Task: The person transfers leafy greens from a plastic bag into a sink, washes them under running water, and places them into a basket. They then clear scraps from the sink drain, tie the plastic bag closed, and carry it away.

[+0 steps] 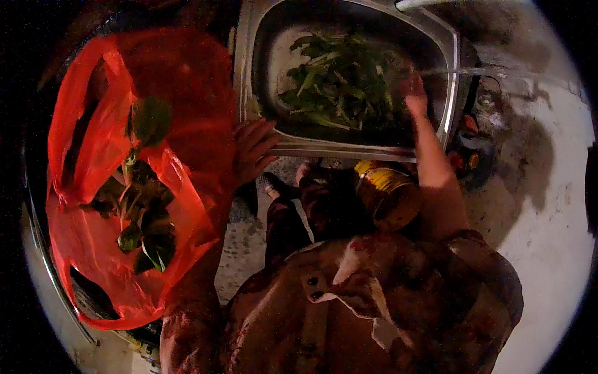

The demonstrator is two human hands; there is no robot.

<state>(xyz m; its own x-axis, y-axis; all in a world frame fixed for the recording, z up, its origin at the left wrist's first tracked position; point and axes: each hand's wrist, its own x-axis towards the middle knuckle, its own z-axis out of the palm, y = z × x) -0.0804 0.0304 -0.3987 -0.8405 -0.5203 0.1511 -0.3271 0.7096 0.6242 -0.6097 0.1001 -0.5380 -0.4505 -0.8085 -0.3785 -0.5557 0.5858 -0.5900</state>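
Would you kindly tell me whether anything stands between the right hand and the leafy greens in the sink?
Nothing visible does: the right hand is over the sink, just beside the leafy greens, though the dimness hides whether they touch.

Yellow container (381,187), speckled floor (240,240), pale wall (551,249)

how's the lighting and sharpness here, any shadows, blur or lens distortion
Head view: dim and grainy, the greens in the sink dark; head view: right hand soft and smeared, likely motion blur; head view: dark shadow on the pale surface at right; head view: black rounded corners and a curved, wide-angle look.
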